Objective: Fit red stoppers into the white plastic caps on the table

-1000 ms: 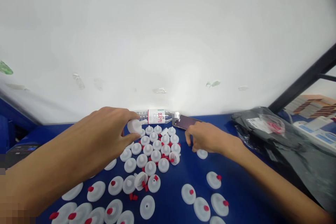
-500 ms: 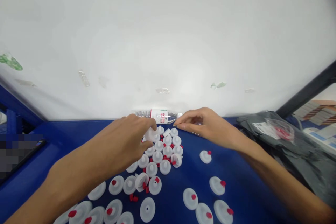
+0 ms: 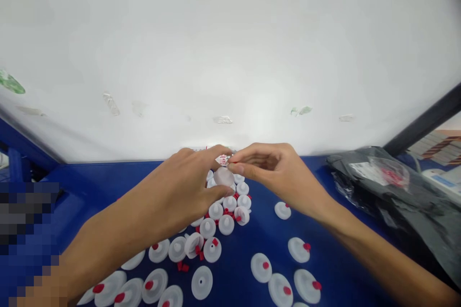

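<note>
Between the thumb and fingers of my left hand (image 3: 194, 180) is a translucent white plastic disc cap (image 3: 224, 177), raised above the other pieces. My right hand (image 3: 279, 168) is closed in a pinch, its fingertips meeting the upper right rim of this cap. Whatever those fingertips hold is too small to make out. Below both hands lies a cluster of similar white disc caps (image 3: 226, 225) with central nubs. Small red plugs (image 3: 185, 268) lie among them. Several discs, such as one at the right (image 3: 298, 249), carry a red plug.
Behind my hands a clear bottle with a red-and-white label (image 3: 223, 159) lies partly hidden against the white wall (image 3: 230, 57). Dark plastic bags (image 3: 392, 201) rest at the right of the blue table (image 3: 252, 292). A blue frame (image 3: 25, 144) borders the left side.
My left hand has lifted the disc cap and moved it right. My right hand has come left, so both hands now meet at the cap, covering more of the bottle.
</note>
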Tool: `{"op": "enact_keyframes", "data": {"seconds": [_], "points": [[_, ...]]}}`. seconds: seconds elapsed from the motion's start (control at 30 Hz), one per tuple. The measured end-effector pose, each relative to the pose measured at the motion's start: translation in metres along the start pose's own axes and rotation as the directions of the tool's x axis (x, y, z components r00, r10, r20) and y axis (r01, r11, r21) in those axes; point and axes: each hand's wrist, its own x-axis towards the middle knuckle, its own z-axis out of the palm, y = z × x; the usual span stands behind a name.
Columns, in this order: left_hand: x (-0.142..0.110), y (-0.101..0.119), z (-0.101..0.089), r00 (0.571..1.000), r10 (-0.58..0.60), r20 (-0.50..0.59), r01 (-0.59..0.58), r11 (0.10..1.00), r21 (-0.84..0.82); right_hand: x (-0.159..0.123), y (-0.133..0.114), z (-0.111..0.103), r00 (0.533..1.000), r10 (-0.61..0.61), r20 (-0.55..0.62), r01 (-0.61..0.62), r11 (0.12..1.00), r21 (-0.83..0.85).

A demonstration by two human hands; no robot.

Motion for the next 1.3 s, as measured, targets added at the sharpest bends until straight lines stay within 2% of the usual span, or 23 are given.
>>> {"op": "enact_keyframes", "data": {"seconds": [0.13,0.23,0.33,0.4,0.43,0.5,0.57,0.67,0.73,0.87,0.97,1.1,1.2,1.3], "points": [[0.002,0.001,0.004,0.998,0.002,-0.067,-0.009,0.993,-0.115,-0.003,-0.006,-0.001,0.996,-0.081,-0.035,0.079,0.995,-0.059],[0.004,-0.008,0.009,0.998,0.011,-0.059,-0.015,0.998,-0.068,-0.004,-0.014,-0.013,0.996,-0.081,-0.036,0.072,0.976,-0.204],[0.003,-0.023,0.015,0.994,0.072,-0.087,-0.062,0.991,0.116,-0.002,-0.013,-0.033,0.998,0.060,0.011,-0.050,0.914,-0.404],[0.001,-0.033,0.018,0.987,0.123,-0.106,-0.100,0.974,0.203,0.001,-0.005,-0.045,0.979,0.200,0.032,-0.147,0.812,-0.564],[0.001,-0.038,0.019,0.989,0.112,-0.095,-0.090,0.973,0.212,0.002,0.000,-0.050,0.965,0.260,0.027,-0.184,0.750,-0.635],[0.001,-0.043,0.022,1.000,-0.013,-0.022,0.016,0.987,0.159,0.006,0.011,-0.054,0.941,0.338,0.012,-0.222,0.644,-0.732],[0.003,-0.044,0.023,0.977,-0.190,0.095,0.186,0.981,0.055,0.008,0.020,-0.054,0.927,0.374,0.013,-0.228,0.593,-0.772],[0.004,-0.044,0.025,0.939,-0.289,0.186,0.304,0.951,-0.057,0.008,0.031,-0.051,0.905,0.424,0.037,-0.226,0.551,-0.804],[0.004,-0.047,0.026,0.950,-0.261,0.174,0.274,0.960,-0.056,0.007,0.037,-0.050,0.880,0.472,0.054,-0.233,0.528,-0.816],[0.001,-0.056,0.028,0.979,-0.171,0.111,0.164,0.984,0.070,0.007,0.041,-0.052,0.833,0.547,0.085,-0.243,0.499,-0.831],[-0.001,-0.056,0.028,0.988,-0.136,0.075,0.120,0.975,0.185,0.008,0.035,-0.055,0.842,0.536,0.065,-0.225,0.458,-0.860],[-0.003,-0.049,0.024,0.991,-0.103,0.089,0.073,0.953,0.295,0.009,0.030,-0.063,0.868,0.497,-0.003,-0.193,0.332,-0.923],[-0.004,-0.049,0.024,0.995,-0.061,0.084,0.029,0.940,0.340,0.008,0.034,-0.071,0.844,0.536,-0.018,-0.183,0.256,-0.949],[-0.005,-0.051,0.028,0.999,-0.020,0.031,0.006,0.919,0.394,0.007,0.038,-0.076,0.824,0.565,-0.026,-0.180,0.219,-0.959]]}}
